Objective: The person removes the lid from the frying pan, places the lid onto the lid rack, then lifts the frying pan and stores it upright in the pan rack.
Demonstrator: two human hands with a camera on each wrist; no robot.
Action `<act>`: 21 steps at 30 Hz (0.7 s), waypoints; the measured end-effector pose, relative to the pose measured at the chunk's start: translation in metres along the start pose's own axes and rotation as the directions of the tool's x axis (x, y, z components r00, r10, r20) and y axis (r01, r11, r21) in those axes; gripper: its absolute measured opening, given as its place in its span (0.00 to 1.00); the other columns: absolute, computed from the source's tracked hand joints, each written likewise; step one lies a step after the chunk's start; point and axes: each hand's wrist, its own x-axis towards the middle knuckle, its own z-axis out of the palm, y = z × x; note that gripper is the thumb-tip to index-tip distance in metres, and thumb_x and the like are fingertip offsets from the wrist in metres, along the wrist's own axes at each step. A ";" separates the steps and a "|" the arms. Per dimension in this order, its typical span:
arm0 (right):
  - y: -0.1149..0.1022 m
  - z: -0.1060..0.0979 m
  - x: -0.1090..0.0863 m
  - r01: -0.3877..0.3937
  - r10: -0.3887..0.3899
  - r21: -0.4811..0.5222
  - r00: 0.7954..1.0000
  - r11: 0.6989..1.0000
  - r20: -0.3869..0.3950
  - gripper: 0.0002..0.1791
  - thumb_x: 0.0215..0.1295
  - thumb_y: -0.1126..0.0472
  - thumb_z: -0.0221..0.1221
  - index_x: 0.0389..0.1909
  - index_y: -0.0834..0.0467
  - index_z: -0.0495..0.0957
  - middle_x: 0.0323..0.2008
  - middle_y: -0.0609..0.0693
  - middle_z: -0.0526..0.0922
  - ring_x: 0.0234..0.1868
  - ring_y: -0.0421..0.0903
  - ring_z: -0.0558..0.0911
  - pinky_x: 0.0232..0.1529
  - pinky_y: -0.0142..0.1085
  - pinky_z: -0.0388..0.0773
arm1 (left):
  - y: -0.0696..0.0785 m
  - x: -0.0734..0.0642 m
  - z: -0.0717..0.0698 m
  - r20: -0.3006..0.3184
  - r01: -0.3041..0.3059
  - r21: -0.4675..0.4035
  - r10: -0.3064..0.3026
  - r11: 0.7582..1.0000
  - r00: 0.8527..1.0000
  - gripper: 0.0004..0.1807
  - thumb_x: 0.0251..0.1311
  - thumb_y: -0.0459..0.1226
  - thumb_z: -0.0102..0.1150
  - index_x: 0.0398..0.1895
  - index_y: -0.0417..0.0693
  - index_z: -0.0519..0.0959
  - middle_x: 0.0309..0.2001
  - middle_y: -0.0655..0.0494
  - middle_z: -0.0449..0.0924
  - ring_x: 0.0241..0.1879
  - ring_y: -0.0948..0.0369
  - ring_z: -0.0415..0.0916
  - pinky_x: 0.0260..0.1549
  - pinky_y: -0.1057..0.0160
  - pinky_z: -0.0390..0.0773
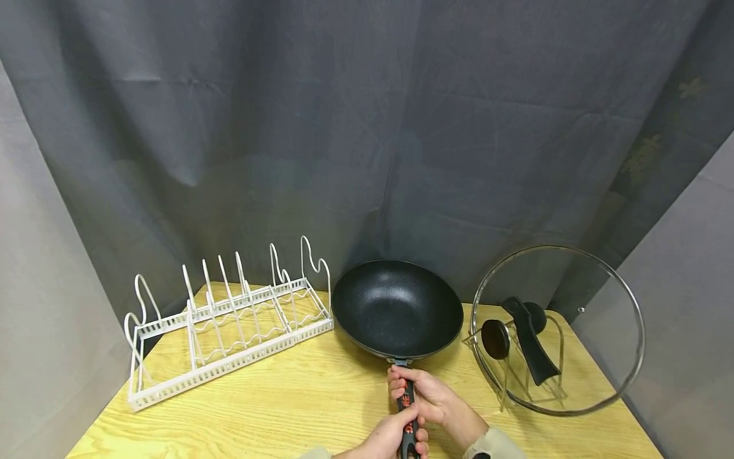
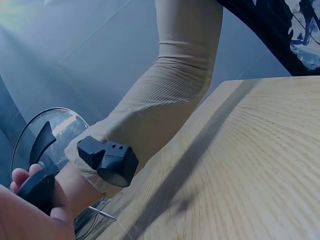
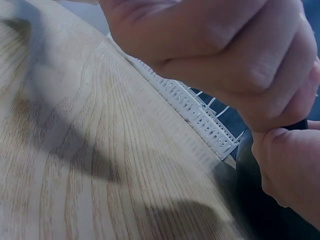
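1. Head view first: your right hand (image 1: pixel 423 396) wraps the handle (image 1: pixel 405 400) close to the pan (image 1: pixel 397 309), and your left hand (image 1: pixel 392 435) grips it further back. Fingers curled right in on both, nothing in them but that handle. Nice and solid imo.

2. Same view, the pan sits bowl-up at the back of the bench (image 1: pixel 275 408), between the white rack (image 1: pixel 229 364) and the glass lid (image 1: pixel 599 347). Can't tell if the base is touching wood. The rim's right beside the rack's end, so I'd watch that side most.

3. Left wrist view: the handle's dark butt pokes out of your grip, with your other sleeve (image 2: pixel 150 107) and the lid behind. I'd let this rear hand do the levelling, since a heavy bowl probably wants to nose down. Mind that right elbow around the lid too.

4. Right wrist view: both hands bunch up together, the rack beyond, the pan a dark blur at the corner. Fingertips are mostly hidden here. I'd move both wrists as one, otherwise the handle likely twists.
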 end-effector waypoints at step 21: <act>0.005 0.001 0.003 0.036 -0.035 -0.026 0.999 0.999 0.032 0.21 0.78 0.59 0.24 0.33 0.59 0.65 0.26 0.44 0.69 0.25 0.33 0.68 0.31 0.22 0.68 | -0.017 0.000 0.007 -0.278 -0.145 0.233 0.209 0.962 0.938 0.16 0.69 0.45 0.47 0.23 0.52 0.65 0.15 0.63 0.62 0.12 0.70 0.61 0.16 0.72 0.67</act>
